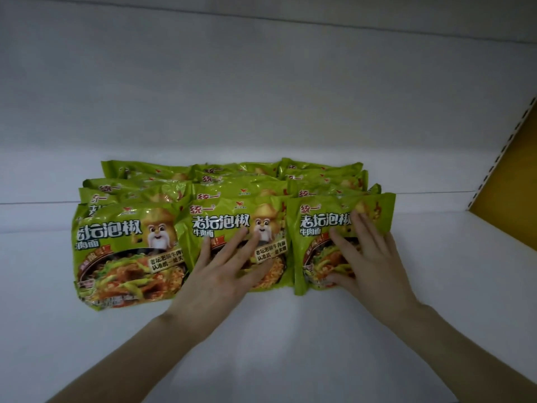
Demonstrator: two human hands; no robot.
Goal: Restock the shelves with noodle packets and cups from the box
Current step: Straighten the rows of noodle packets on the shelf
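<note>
Squaring front row | left hand flat, fingers spread, on middle packet | right hand likewise on end packet, 3 o'clock | best pushed evenly toward 12 o'clock

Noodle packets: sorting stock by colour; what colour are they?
Noodle packets are lime green; head view.

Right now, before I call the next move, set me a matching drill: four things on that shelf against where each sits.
1. left hand
2. right hand
3. uncovered front packet
4. yellow panel

A. leftmost in the front row
B. flat on the right front packet
C. right end of the shelf
D. flat on the middle front packet

Pairs: 1-D, 2-B, 3-A, 4-C
</note>
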